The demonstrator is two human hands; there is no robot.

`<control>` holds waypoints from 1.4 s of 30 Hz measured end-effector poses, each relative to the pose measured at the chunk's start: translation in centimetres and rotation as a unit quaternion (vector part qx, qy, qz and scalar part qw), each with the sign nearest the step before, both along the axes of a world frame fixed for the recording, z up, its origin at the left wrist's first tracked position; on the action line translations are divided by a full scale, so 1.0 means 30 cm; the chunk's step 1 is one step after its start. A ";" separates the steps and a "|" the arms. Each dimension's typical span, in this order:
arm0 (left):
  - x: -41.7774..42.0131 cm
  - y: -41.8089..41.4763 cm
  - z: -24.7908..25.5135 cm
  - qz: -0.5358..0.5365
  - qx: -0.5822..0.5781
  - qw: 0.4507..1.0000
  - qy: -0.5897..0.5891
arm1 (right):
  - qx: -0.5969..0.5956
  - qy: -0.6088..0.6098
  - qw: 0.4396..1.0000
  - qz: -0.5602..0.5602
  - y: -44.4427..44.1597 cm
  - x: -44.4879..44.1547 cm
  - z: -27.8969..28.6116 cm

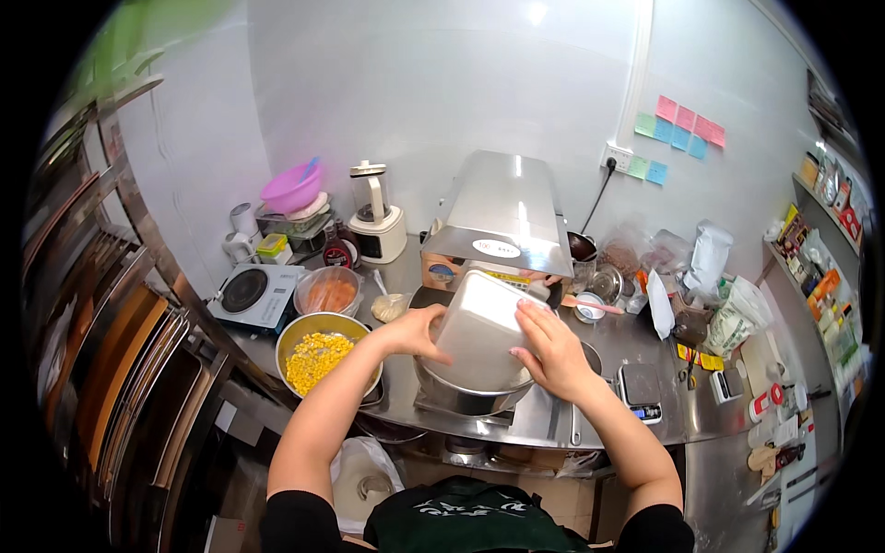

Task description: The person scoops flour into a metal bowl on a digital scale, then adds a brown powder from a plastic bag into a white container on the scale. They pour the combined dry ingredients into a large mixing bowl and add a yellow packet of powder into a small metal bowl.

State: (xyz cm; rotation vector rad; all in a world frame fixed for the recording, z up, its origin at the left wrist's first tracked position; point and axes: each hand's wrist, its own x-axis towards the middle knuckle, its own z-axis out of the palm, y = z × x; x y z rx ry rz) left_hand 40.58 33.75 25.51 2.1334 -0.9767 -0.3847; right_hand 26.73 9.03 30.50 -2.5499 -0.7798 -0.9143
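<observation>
Both my hands are on a translucent white plastic container (477, 332), which is tipped mouth-down over a stainless steel mixer bowl (473, 401). My left hand (413, 333) grips its left wall, thumb and fingers spread. On the right wall my right hand (553, 345) lies with its fingers along the upturned base. The bowl stands under the head of a large steel stand mixer (501, 207). Some pale material shows at the bowl's right inner edge; the container hides most of the inside.
A pot of corn kernels (314, 359) stands left, near an induction cooker (252, 294) and a blender (377, 214). On the right are a digital scale (639, 390), scissors (686, 373) and several plastic bags. A rack of trays (138, 387) borders the left side.
</observation>
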 end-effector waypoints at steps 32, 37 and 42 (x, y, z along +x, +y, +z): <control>-0.251 -0.192 -0.132 0.281 0.000 0.847 -0.452 | 0.468 0.145 0.872 0.020 -0.040 -0.047 -0.166; -0.248 -0.161 -0.012 0.306 -0.089 0.830 -0.457 | 0.445 0.109 0.889 0.009 -0.057 -0.059 -0.165; -0.248 -0.143 -0.068 0.293 -0.088 0.847 -0.435 | 0.409 0.070 0.910 -0.002 -0.027 -0.075 -0.149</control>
